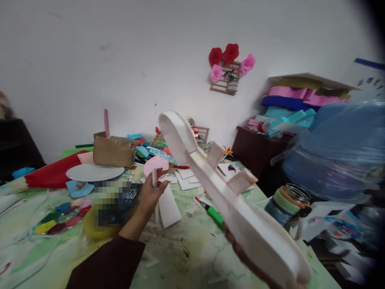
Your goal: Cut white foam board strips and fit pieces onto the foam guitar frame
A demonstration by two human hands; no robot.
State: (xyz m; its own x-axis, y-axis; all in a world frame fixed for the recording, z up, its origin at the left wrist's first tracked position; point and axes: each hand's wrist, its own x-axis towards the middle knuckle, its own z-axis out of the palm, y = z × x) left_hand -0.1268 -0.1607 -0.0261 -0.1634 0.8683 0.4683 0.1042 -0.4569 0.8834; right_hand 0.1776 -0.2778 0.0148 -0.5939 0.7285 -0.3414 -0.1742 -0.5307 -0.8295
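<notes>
My left hand [149, 195] is raised over the table, its thumb and fingers closed on a small white strip [154, 178]. A long white shape with raised walls [222, 196], looking like foam board or card, is held up tilted in front of me. Two small box-like pieces stick out from its far side. My right hand [237, 249] grips this shape from behind and below; most of its fingers are hidden. Beneath lie a white rectangular piece [169, 206] and a green-handled tool [215, 216], partly covered by the shape.
A phone [122, 206] rests on a yellow round object [90, 224] at left. Behind are a white oval plate [94, 171], a cardboard box [112, 149] and red sheet material [57, 170]. To the right stand an uncapped bottle [284, 204] and a large blue wrapped bundle [333, 148].
</notes>
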